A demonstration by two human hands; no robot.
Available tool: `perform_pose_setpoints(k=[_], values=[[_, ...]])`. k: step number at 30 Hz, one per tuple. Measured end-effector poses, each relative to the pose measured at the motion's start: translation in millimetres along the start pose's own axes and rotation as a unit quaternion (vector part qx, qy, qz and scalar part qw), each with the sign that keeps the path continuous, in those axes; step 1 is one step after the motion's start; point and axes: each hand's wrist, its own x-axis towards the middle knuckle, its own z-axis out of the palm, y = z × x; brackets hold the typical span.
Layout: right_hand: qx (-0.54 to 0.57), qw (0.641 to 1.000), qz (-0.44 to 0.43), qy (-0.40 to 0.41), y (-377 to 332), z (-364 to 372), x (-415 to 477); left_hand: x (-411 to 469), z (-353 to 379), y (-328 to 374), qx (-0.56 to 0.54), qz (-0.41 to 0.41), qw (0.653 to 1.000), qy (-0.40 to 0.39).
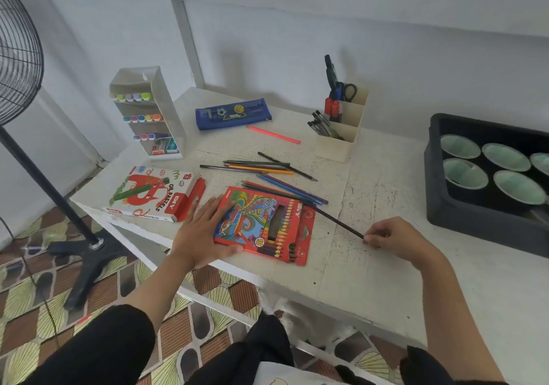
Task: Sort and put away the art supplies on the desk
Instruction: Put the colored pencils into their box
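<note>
A red coloured-pencil box (264,225) lies near the desk's front edge. My left hand (202,230) rests flat on its left side, thumb at its lower edge. My right hand (392,237) pinches the end of a dark pencil (338,221) whose other end reaches the box's top right. Several loose coloured pencils (267,170) lie scattered behind the box. A pink pencil (273,135) lies in front of a blue pencil case (233,114). An oil pastels box (154,194) sits to the left.
A white marker rack (166,111) stands at the back left. A cream pen holder (341,129) with pens and scissors is at the back. A black tray (439,194) of green-lined bowls occupies the right. A standing fan (17,57) is left of the white desk (371,265).
</note>
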Motion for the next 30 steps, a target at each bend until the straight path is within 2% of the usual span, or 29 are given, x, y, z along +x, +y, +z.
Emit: perform_pose_setpoints(k=[13,25,30], values=[[-0.013,0.999,-0.010,0.029,-7,4,-3,-1,-1,1,0.032,-0.012,0.999,0.019],[-0.022,1.000,0.016,-0.014,-3,-2,-3,0,-1,2,0.035,-0.013,0.999,0.021],[-0.008,1.000,-0.014,-0.010,-11,4,-2,-1,0,1,0.034,-0.011,0.999,0.024]])
